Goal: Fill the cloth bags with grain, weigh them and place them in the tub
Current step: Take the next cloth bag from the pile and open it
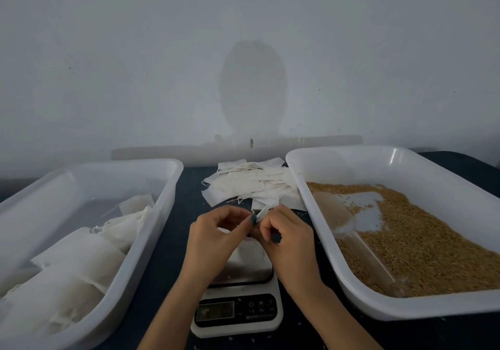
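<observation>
A filled white cloth bag (250,253) sits on the kitchen scale (238,309) in the middle of the dark table. Above it, my left hand (216,238) and my right hand (286,238) meet at the bag's gathered top, and both pinch its neck or drawstring; a short white end sticks up between the fingertips. The white tub (151,214) on the left holds several filled bags (81,263). On the right, the grain tub (405,310) holds brown grain (422,244) and a clear plastic scoop (341,217).
A loose pile of empty cloth bags (254,184) lies at the back of the table between the two tubs. A plain white wall stands right behind. Stray grains dot the dark tabletop (173,230) around the scale.
</observation>
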A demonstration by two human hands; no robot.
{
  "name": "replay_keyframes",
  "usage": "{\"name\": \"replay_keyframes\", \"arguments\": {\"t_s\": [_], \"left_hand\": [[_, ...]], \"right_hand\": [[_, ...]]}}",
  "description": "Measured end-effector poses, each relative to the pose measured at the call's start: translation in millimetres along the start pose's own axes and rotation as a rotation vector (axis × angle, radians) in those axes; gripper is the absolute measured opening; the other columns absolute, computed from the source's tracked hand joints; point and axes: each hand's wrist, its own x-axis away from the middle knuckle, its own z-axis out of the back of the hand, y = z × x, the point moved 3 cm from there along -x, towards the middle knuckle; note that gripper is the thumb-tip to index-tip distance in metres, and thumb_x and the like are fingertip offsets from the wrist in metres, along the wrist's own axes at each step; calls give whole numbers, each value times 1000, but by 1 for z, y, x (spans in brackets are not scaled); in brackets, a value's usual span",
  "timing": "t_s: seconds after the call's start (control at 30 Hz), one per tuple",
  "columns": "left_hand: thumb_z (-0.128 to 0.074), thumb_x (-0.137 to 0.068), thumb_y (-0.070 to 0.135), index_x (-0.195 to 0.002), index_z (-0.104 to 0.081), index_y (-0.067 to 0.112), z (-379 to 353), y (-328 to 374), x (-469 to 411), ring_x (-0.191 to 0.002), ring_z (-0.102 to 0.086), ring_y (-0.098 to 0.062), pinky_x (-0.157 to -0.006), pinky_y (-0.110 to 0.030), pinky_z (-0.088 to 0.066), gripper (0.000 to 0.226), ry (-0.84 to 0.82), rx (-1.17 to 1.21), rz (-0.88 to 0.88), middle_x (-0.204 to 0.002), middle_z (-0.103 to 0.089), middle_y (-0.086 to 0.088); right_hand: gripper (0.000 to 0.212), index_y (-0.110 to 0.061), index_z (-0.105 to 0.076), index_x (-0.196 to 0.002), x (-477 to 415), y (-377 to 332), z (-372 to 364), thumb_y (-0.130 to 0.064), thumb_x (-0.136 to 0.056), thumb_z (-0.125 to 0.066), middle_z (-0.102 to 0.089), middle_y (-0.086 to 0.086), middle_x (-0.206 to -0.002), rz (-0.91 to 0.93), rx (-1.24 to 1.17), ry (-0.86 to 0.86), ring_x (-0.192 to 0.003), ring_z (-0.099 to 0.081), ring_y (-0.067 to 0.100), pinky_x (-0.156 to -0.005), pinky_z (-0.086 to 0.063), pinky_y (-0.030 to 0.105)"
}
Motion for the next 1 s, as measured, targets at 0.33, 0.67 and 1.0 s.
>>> {"name": "replay_keyframes", "arguments": {"t_s": [0.33,0.67,1.0], "left_hand": [[-75,-85,18,-84,-73,26,7,11,7,-72,-63,-6,-63,-12,-48,7,270,-194,-167,-73,-68,16],[-78,-80,12,-80,-71,17,5,22,12,-62,-60,-5,-58,-13,-49,9,308,-355,-341,-74,-66,13],[-72,-86,20,-88,-71,30,17,10,1,-81,-70,-7,-76,-27,-59,10,222,129,-7,-85,-73,12]], "right_hand": [[20,-10,-57,-77,2,4,-1,-1,-85,-73,-55,-3,-82,-179,-31,47,-73,-60,13,-60,-56,34],[28,-25,-74,-106,2,-11,5,-31,-88,-54,-50,-5,-100,-20,343,-37,-86,-52,7,-63,-45,17],[21,-24,-72,-86,-2,-14,5,-43,-93,-65,-65,-8,-112,276,511,1,-105,-55,18,-83,-41,32]]}}
